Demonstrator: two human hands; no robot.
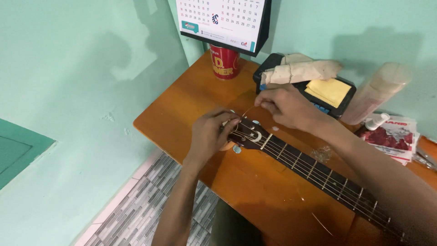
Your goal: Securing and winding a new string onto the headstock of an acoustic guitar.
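A guitar lies across the wooden desk (191, 98), neck (318, 171) running toward the lower right, headstock (248, 134) near the desk's middle. The left hand (210, 132) is curled closed over the headstock's left end, fingertips pressed at the tuners. The right hand (284, 105) sits just beyond the headstock, thumb and fingers pinched together on a thin string (248, 110) that arcs from the headstock up to that pinch. Pale tuner knobs (236, 149) show along the headstock's near edge. Behind the hands, a red can (224, 62) stands under a calendar (223, 20) at the desk's corner. A black case (339, 107) carries a yellow cloth (328, 91) and a wrapped beige bundle (302, 70). A pale bottle (380, 91) leans at the right, beside a red packet (391, 136).
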